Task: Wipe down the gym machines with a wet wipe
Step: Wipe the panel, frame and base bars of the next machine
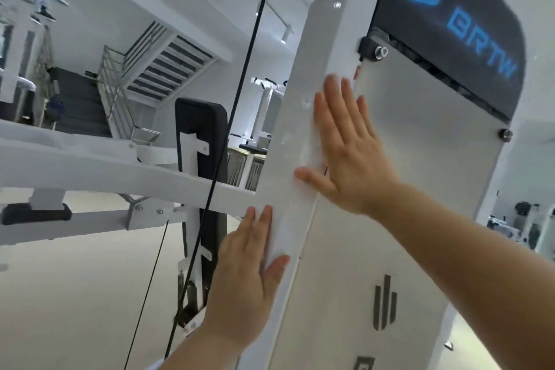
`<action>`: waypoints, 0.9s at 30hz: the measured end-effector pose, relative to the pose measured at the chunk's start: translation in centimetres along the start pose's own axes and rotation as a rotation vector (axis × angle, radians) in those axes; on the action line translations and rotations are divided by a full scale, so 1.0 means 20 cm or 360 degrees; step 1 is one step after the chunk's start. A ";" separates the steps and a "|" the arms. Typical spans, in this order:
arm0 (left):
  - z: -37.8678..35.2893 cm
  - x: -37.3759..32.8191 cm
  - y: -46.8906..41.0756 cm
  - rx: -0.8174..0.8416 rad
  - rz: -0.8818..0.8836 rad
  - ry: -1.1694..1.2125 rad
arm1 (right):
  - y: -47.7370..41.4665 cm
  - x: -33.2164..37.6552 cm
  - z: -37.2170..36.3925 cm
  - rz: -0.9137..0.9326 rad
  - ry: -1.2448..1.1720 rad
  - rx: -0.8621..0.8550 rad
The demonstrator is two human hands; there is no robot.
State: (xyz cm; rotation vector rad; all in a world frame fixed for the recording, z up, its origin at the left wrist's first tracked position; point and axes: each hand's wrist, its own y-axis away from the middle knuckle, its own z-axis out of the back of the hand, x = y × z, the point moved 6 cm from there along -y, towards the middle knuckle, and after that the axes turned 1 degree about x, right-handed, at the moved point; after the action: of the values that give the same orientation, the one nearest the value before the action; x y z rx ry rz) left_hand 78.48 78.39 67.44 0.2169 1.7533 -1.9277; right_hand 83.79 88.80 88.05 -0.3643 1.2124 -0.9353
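A white gym machine upright (318,48) rises in front of me, with a grey shroud panel (420,135) to its right. My right hand (348,156) lies flat with straight fingers against the upright and the panel's edge. A white wet wipe (309,129) shows under its fingers, hard to tell from the white frame. My left hand (246,285) presses flat lower on the same upright, fingers straight, and a white wipe strip (279,237) seems to run beside its fingers.
A black cable (240,78) runs diagonally left of the upright. A white crossbar (120,165) joins the upright at the left, with a black pad (201,129) behind it. A dark branded cover (450,18) tops the panel. Stairs (84,99) and other machines stand farther back.
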 end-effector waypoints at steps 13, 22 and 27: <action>-0.01 0.01 0.01 -0.0039 -0.0117 -0.0041 | 0.05 0.25 0.03 0.0343 0.0434 0.0212; -0.01 0.06 0.18 -0.0227 -0.0148 -0.0051 | 0.05 0.46 -0.02 0.0845 0.0915 0.0724; 0.02 0.11 0.30 -0.0310 -0.0169 -0.0014 | -0.07 0.40 0.02 0.0701 0.0898 0.0733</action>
State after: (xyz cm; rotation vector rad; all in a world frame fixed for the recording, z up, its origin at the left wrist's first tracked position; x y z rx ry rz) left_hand 79.52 77.24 61.28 0.0461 1.9672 -1.8108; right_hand 84.07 81.68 84.01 0.5521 1.4507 -0.9179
